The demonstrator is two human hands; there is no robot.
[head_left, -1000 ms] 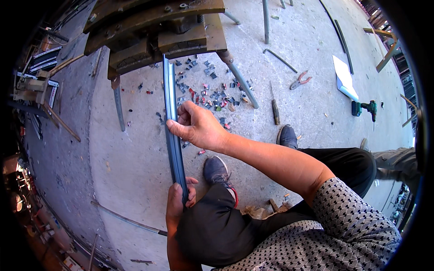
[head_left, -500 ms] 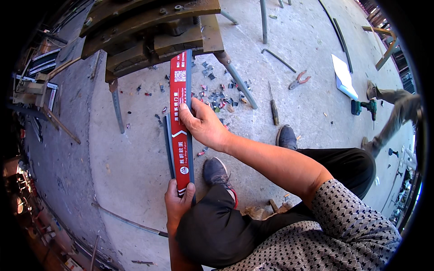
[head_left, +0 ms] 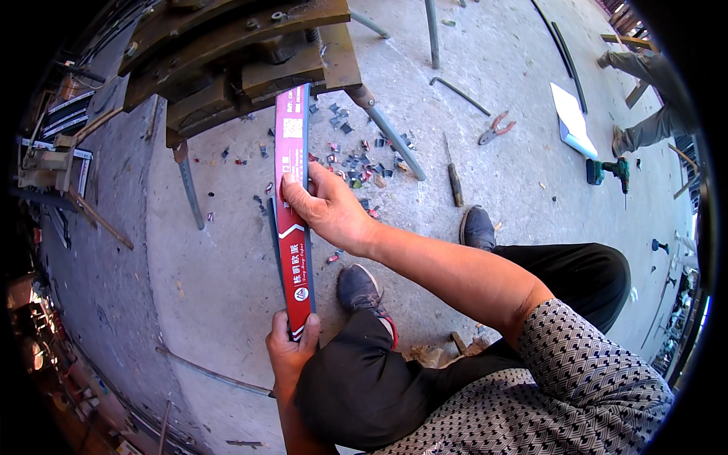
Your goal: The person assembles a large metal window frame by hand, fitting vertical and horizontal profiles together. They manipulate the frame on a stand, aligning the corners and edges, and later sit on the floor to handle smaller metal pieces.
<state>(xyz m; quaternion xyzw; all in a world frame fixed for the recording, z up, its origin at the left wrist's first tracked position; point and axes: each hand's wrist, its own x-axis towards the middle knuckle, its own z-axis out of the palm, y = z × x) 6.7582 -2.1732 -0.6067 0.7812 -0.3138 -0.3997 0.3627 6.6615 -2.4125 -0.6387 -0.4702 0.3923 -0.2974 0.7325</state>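
Note:
A long dark grey profile (head_left: 296, 258) with red printed film on its upper face lies between my hands, its far end at the lower edge of the brown metal punching press (head_left: 280, 72). My left hand (head_left: 292, 345) grips the near end, thumb on top. Farther along, my right hand (head_left: 326, 208) is closed around the middle from the right side, its thumb pressed on the red film. Whether the far end sits inside the press or just against it, I cannot tell.
Small cut scraps (head_left: 364, 163) litter the concrete under the press, near its grey legs (head_left: 398, 144). To the right lie a screwdriver (head_left: 454, 182), pliers (head_left: 497, 129), a bent rod (head_left: 461, 95), a green drill (head_left: 609, 176) and a white sheet (head_left: 570, 117). Another person's legs (head_left: 652, 98) stand beyond.
The profile's near end has shifted left and slightly nearer, my left hand with it. My right hand keeps its hold on the middle. The other person's legs have moved farther off.

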